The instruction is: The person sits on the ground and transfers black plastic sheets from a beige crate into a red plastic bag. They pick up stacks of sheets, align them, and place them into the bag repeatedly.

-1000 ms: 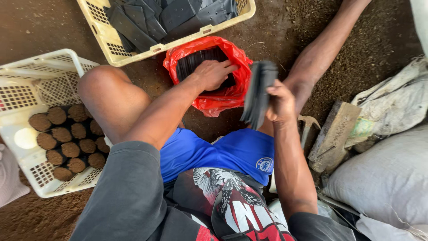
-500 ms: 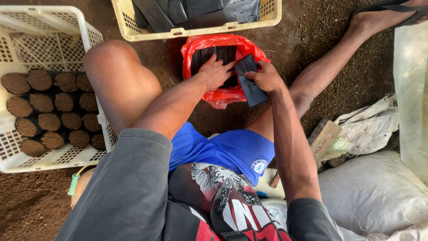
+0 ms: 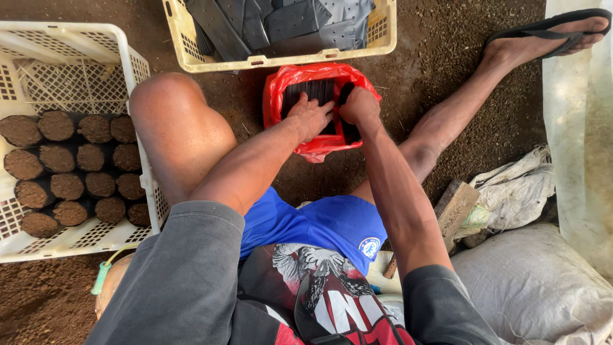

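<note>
Red plastic bag [image 3: 300, 86] open on soil, black flat bags [image 3: 313, 92] stacked upright inside.

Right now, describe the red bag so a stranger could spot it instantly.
On the soil between the person's legs, just below the yellow crate, sits the red plastic bag. Both hands, left hand and right hand, reach into it. It is the only red, soft container, holding black stacked sleeves.

Bare brown soil floor [image 3: 440, 70]. On it: white plastic lattice crate [image 3: 76, 51] at left, holding rows of dark soil-filled cylinders; cream-yellow plastic crate [image 3: 268, 62] at top, with flat black perforated bags inside; red plastic bag [image 3: 300, 80] of black sleeves just below that crate; white woven sack [image 3: 536, 281] bottom right; crumpled white sacking [image 3: 517, 185] and wooden block [image 3: 454, 207] beside it.
</note>
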